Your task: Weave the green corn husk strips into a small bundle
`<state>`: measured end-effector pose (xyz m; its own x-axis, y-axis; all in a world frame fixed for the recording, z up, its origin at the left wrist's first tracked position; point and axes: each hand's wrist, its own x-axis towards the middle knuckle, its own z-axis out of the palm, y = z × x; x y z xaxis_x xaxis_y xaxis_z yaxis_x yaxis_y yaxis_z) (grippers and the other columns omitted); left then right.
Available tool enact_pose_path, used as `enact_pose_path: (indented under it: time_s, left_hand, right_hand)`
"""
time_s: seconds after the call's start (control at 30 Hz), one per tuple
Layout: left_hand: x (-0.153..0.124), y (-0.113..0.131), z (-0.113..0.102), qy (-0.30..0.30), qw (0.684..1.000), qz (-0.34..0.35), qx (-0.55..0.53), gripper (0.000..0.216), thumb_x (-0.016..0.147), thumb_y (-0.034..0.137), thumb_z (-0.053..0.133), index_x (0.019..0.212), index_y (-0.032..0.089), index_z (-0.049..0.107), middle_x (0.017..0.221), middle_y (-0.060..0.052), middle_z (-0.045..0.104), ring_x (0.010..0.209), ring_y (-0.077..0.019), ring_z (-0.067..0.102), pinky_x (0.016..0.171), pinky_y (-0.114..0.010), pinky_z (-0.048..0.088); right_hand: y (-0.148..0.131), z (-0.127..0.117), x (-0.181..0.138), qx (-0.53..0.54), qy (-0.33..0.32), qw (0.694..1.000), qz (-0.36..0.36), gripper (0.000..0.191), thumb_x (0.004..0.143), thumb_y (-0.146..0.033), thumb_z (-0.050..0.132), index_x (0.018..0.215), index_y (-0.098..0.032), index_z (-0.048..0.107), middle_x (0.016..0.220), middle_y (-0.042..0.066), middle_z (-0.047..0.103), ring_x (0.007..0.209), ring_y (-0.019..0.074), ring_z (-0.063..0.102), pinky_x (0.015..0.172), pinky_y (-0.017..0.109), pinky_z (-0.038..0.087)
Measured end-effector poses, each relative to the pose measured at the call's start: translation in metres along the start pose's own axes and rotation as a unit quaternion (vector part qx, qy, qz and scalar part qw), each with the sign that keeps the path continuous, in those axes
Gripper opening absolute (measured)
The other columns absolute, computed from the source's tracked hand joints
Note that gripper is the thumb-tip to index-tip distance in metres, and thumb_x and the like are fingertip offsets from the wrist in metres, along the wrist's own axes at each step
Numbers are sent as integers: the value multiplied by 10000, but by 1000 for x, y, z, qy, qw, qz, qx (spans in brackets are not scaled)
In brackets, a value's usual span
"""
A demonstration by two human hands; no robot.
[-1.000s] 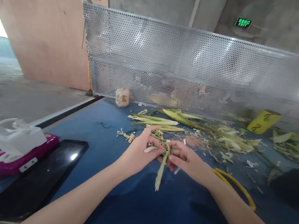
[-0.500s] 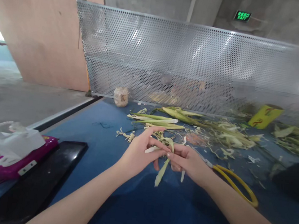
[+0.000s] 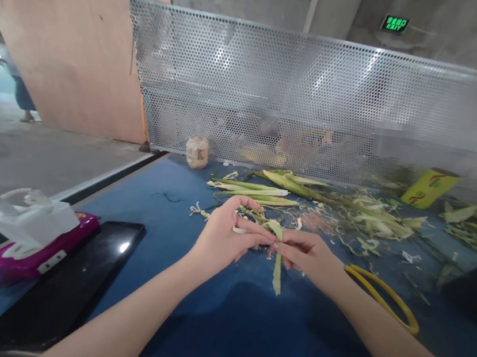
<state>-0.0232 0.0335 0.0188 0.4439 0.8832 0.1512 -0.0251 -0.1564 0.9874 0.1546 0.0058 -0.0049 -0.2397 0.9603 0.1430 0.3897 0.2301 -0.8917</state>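
Observation:
A pale green strip (image 3: 277, 277) that looks like corn husk hangs down between my hands over the blue table. My left hand (image 3: 223, 231) pinches at the strip's upper part, thumb and fingertips pressed together. Close against it, my right hand (image 3: 311, 254) grips the same strip from the other side, its fingers curled. Just beyond the hands, a knotted or braided husk cord (image 3: 255, 214) shows, partly hidden by my left fingers. Yellow-handled scissors (image 3: 385, 295) lie beside my right wrist, which covers their blades.
Long green husk leaves (image 3: 249, 191) lie behind the hands, with shredded husk (image 3: 372, 221) to the right. A yellow can (image 3: 431, 189) stands tilted there. On the left are a black tablet (image 3: 73, 280), a magenta power strip (image 3: 43, 259) and a jar (image 3: 197, 152). A perforated metal panel (image 3: 249, 87) edges the back.
The strip's hanging end has swung right and now hangs nearly straight. My hands keep their pinch, and the whole view has shifted slightly. A person has appeared at the far left.

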Motion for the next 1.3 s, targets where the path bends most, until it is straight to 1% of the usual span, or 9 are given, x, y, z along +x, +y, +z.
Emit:
enact_pose_path:
  time_s: [0.2, 0.33, 0.47, 0.67, 0.8, 0.97, 1.1, 1.2, 1.3]
  left_hand:
    - [4, -7, 4, 24, 997, 21, -76, 600, 633, 138, 682, 1134, 189, 355, 788, -16, 677, 430, -65, 536, 472, -224, 443]
    - [6, -14, 9, 18, 989, -35, -140, 633, 588, 80, 704, 1125, 142, 375, 755, 7, 636, 646, -107, 608, 631, -251, 463]
    - [4, -16, 11, -39, 985, -47, -161, 681, 593, 75, 707, 1171, 123, 351, 649, 24, 638, 638, -127, 620, 660, -276, 456]
    - [0, -14, 12, -57, 987, -55, -136, 801, 628, 60, 685, 1288, 126, 236, 575, 42, 639, 609, -127, 626, 635, -256, 441]
    - [-1, -14, 16, -26, 985, -84, -149, 685, 631, 46, 675, 1217, 94, 323, 572, 43, 639, 612, -126, 634, 706, -280, 456]
    - [-1, -16, 20, -40, 980, -108, -160, 536, 621, 93, 701, 1077, 90, 419, 560, 23, 648, 602, -146, 639, 684, -292, 467]
    - [-3, -17, 19, -41, 986, -83, -141, 522, 619, 107, 700, 1061, 112, 421, 574, 28, 636, 616, -149, 640, 699, -304, 465]
    - [-5, -16, 17, -12, 991, -45, -128, 596, 636, 75, 665, 1137, 135, 346, 632, 38, 611, 608, -128, 620, 653, -283, 469]
    - [-5, -13, 17, 14, 989, -16, -147, 738, 645, 44, 631, 1254, 171, 233, 783, 21, 591, 597, -86, 591, 629, -254, 473]
  right_hand:
    - [3, 1, 1, 109, 1, 994, -24, 221, 768, -400, 560, 811, -185, 536, 552, -44, 476, 448, 66, 386, 437, 215, 316]
    - [-1, 1, 2, 141, 24, 989, -40, 253, 739, -392, 600, 852, -183, 515, 545, -52, 485, 424, 60, 391, 436, 220, 336]
    - [-4, 0, 0, 121, 39, 992, -22, 233, 727, -377, 613, 812, -180, 524, 505, -55, 489, 396, 55, 384, 389, 200, 297]
    - [-4, 0, 0, 78, 54, 995, -1, 241, 692, -394, 636, 737, -183, 531, 460, -60, 467, 384, 58, 368, 374, 198, 267]
    - [-3, 1, 2, 126, 79, 989, 3, 286, 683, -434, 638, 709, -180, 510, 433, -77, 422, 381, 55, 327, 398, 211, 264]
    - [-1, 2, 4, 189, 78, 979, 5, 290, 650, -409, 683, 685, -181, 507, 405, -98, 372, 369, 49, 296, 394, 209, 229]
    - [1, 1, 5, 196, 81, 977, 14, 286, 663, -431, 670, 676, -179, 535, 391, -87, 387, 364, 56, 316, 393, 213, 250]
    - [4, -1, 6, 192, 83, 977, 29, 304, 729, -470, 593, 702, -168, 602, 499, -28, 495, 479, 93, 446, 470, 233, 344]
    - [6, -5, 6, 136, 136, 981, 8, 268, 719, -445, 611, 700, -181, 647, 698, 16, 573, 686, 140, 514, 615, 263, 400]
